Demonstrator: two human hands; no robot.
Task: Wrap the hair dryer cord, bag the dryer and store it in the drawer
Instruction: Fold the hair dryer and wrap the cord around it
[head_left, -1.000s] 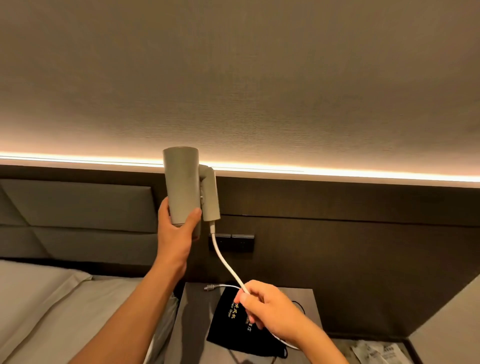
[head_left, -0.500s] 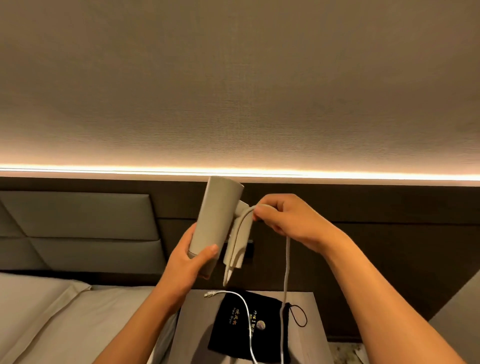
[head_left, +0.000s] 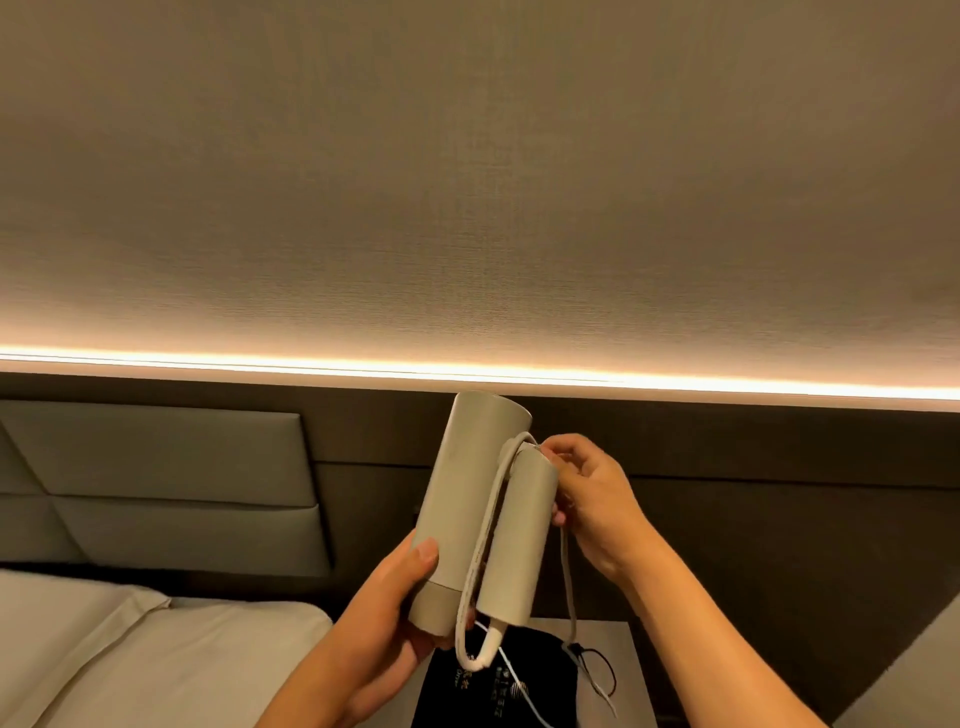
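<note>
My left hand (head_left: 395, 618) grips the lower barrel of the dryer (head_left: 470, 499), thumb across the front, holding it upright and a little tilted in front of the headboard (head_left: 156, 483). Its handle is folded alongside the barrel. My right hand (head_left: 587, 499) pinches the cord (head_left: 480, 551) at the top of the handle. The cord loops out from the handle's base, runs up between barrel and handle, crosses the top, and hangs down past my right wrist. The black bag (head_left: 493, 691) lies flat on the nightstand (head_left: 618, 636) below, beside the bed (head_left: 130, 654). No drawer shows.
</note>
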